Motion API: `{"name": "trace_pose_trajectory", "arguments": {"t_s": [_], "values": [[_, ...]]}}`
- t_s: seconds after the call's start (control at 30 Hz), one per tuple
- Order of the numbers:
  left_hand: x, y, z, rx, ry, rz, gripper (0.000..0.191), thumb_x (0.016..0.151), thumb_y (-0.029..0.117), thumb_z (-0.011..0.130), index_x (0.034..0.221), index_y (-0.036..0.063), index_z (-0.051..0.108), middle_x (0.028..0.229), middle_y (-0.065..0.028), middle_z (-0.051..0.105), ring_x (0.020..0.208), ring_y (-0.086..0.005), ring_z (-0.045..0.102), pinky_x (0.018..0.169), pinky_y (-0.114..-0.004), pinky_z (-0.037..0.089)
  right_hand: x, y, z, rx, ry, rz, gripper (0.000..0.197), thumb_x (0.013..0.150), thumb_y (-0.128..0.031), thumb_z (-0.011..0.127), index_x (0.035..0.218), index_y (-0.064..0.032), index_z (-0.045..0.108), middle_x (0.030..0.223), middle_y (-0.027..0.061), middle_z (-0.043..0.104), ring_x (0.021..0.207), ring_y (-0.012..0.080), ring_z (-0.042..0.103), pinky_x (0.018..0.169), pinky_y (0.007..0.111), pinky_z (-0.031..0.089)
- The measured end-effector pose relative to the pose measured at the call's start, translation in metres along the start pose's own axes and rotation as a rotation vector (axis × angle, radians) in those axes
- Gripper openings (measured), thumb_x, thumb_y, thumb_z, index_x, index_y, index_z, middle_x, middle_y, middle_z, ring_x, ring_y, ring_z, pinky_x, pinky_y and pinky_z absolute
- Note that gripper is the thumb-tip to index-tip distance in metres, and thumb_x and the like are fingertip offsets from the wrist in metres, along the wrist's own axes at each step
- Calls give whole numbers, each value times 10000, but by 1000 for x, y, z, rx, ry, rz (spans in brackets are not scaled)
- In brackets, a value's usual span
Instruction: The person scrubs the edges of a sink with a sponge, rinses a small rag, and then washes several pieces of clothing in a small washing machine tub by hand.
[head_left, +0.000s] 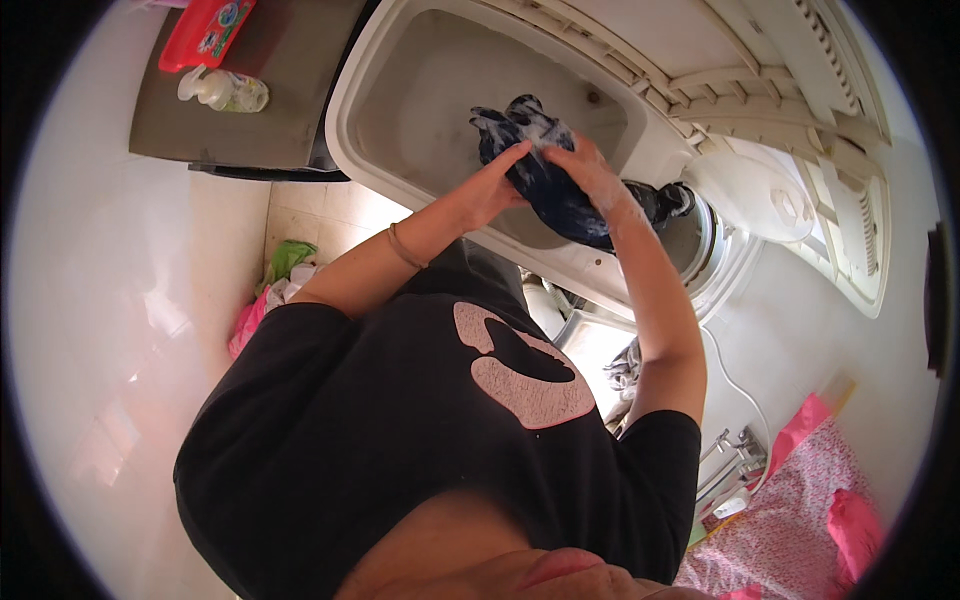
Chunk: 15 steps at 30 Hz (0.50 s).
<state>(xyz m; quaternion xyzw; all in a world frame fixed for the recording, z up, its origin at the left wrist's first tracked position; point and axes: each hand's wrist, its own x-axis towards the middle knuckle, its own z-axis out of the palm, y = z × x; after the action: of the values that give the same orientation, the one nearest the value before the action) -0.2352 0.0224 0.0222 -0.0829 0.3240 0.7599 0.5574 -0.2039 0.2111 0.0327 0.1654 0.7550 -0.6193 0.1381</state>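
A dark, wet cloth (555, 195) with white suds on it is bunched up over the wash tub (420, 82) of a twin-tub washing machine. My left hand (495, 187) has it from the left side, thumb on top, and my right hand (589, 169) grips it from the right. Cloudy grey water appears to stand in the tub below. Beside my right forearm, another dark cloth (660, 201) lies over the edge of the round spin tub (690, 247). The fingertips under the cloth are partly hidden.
The machine's raised lid (720, 52) and the round inner lid (746, 196) stand at the right. A dark cabinet (285, 90) at upper left bears a pump bottle (232, 91) and a red packet (206, 34). A white cord (739, 386) hangs near the lower right wall, above pink patterned fabric (787, 495).
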Motion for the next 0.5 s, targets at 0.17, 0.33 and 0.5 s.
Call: {"name": "trace_pose_trajectory", "arguments": {"t_s": [0.17,0.33,0.5], "values": [[-11,3,0,-291,17,-89,660,927,618,410,1379,138,437,1342,-43,528,1221,-228,498,1047,-448,369,-15,8,15,8,110,48,556,736,-151,692,1240,23,537,1081,147,659,1001,223,625,910,318,466],[23,10,-27,-544,-63,-52,644,918,630,406,1338,151,493,1314,-57,550,1199,-246,517,1064,-467,366,-34,-23,21,-80,229,-44,572,724,-170,708,1243,0,537,1086,165,663,1025,236,632,920,343,469],[80,-1,-66,-658,-554,27,438,959,430,484,1212,85,572,1151,-87,644,1042,-262,620,965,-425,478,-40,-21,41,-431,165,-126,544,737,-202,703,1227,-21,550,1085,171,652,988,282,631,924,365,463]]}}
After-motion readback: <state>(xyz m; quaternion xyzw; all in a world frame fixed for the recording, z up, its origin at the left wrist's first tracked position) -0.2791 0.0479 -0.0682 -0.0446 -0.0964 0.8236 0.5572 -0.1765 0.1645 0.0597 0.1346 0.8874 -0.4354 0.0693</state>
